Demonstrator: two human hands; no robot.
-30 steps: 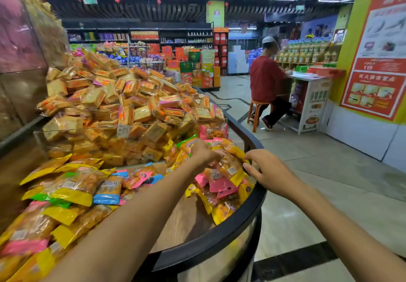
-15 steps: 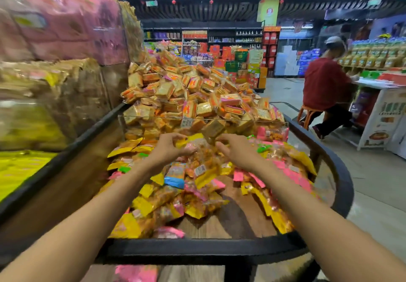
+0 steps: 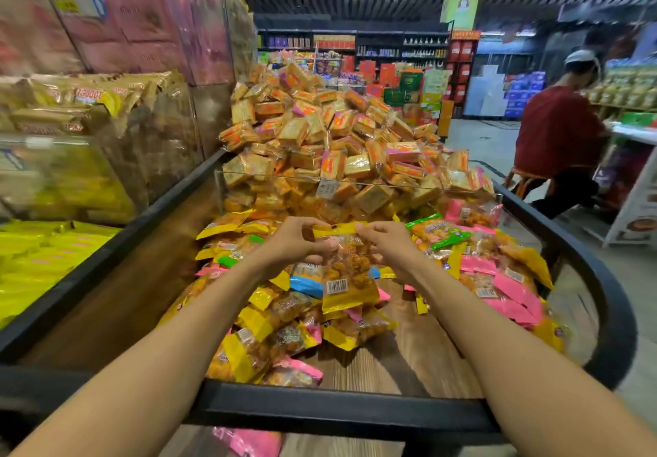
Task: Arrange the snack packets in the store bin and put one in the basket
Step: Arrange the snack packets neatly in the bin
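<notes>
Both hands raised over the store bin (image 3: 320, 410), holding one yellow-ended snack packet (image 3: 346, 271) between them. Left hand (image 3: 293, 243) pinches the packet's upper left corner, fingers curled; right hand (image 3: 389, 248) pinches the upper right corner the same way. The packet hangs upright, clear middle showing orange-brown fried pieces, barcode label near its lower left, yellow bottom seal lowest.

Beneath it, a loose heap of snack packets (image 3: 281, 332) lies on the bin's wood-grain floor: yellow, pink, blue and green ends mixed. More pink and yellow packets (image 3: 505, 286) spread along the right side, near the curved black rim. One green packet (image 3: 439, 230) sits just right of the right hand. A bare strip of wood shows at the near right of the bin.

Behind a clear divider (image 3: 355, 181), a tall mound of square orange-wrapped cakes (image 3: 330, 136).

Left: neighbouring bin with yellow packs (image 3: 46, 261); above it stacked pink bags (image 3: 142, 19), blurred.

Right background: a person in a red top (image 3: 558, 129), seated at a counter. Pink packet (image 3: 249, 440) visible below the near rim.
</notes>
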